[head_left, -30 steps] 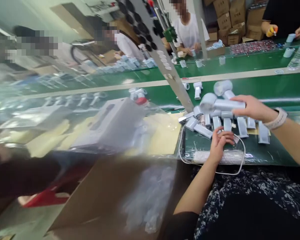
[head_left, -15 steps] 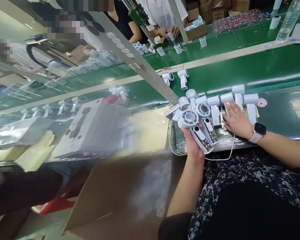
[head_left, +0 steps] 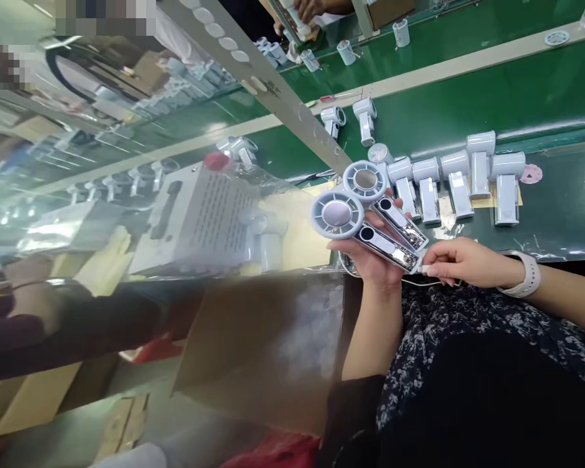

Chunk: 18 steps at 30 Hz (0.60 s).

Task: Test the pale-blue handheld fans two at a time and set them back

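My left hand (head_left: 370, 263) is closed around two pale handheld fans side by side, a nearer fan (head_left: 338, 214) and a farther fan (head_left: 365, 181). Both handles have their fronts off, baring circuit boards. At the nearer fan's handle end, my right hand (head_left: 455, 260) pinches the small white end of a white cable (head_left: 422, 282). Whether that end sits in the handle is too small to tell. Behind my hands stands a row of similar fans, among them one fan (head_left: 461, 194) with its handle towards me.
A blurred printed white box (head_left: 190, 221) stands left, beside a yellow sheet (head_left: 302, 234). An open cardboard box (head_left: 253, 351) sits below the table edge. A slanted metal post (head_left: 283, 97) crosses before the green belt (head_left: 433, 110). A co-worker's hand (head_left: 308, 10) shows beyond.
My right hand has left the row of fans and come down to the handle end of the held fans. My left hand has raised both fans slightly. The view has shifted.
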Available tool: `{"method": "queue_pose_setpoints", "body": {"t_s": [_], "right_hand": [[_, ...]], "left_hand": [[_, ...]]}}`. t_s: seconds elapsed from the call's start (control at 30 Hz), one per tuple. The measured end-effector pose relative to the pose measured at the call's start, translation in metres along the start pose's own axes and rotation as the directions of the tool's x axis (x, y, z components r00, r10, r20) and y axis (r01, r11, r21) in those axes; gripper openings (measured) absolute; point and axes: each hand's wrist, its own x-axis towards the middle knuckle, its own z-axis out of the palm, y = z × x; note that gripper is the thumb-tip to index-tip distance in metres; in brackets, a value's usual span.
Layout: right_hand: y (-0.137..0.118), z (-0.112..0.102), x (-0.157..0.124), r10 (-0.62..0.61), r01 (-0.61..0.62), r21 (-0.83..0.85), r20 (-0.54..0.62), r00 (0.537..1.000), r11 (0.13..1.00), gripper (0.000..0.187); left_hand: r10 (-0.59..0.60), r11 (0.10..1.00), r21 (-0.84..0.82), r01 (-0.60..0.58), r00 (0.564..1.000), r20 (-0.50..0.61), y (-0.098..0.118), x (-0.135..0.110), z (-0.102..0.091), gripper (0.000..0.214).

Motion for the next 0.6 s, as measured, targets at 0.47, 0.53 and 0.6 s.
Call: {"method": "queue_pose_setpoints", "body": {"t_s": [0.47, 0.53, 0.6], "right_hand": [[0.009, 0.022, -0.001, -0.172, 0.148, -0.141, -0.182, 0.968, 0.979, 0.033], [0.011, 0.02, -0.001, -0.255, 0.22, -0.201, -0.172, 0.951, 0.955, 0.034], [0.014, 0.021, -0.001, -0.302, 0.265, -0.2, -0.18, 0.936, 0.943, 0.036]], "left_hand": [[0.136, 0.99, -0.037, -0.137, 0.99, -0.032, -0.012, -0.011, 0.011, 0.085], [0.128, 0.989, -0.066, -0.129, 0.992, -0.026, -0.012, -0.012, 0.011, 0.083], [0.137, 0.985, -0.107, -0.138, 0.99, -0.018, -0.013, -0.014, 0.011, 0.079]]}}
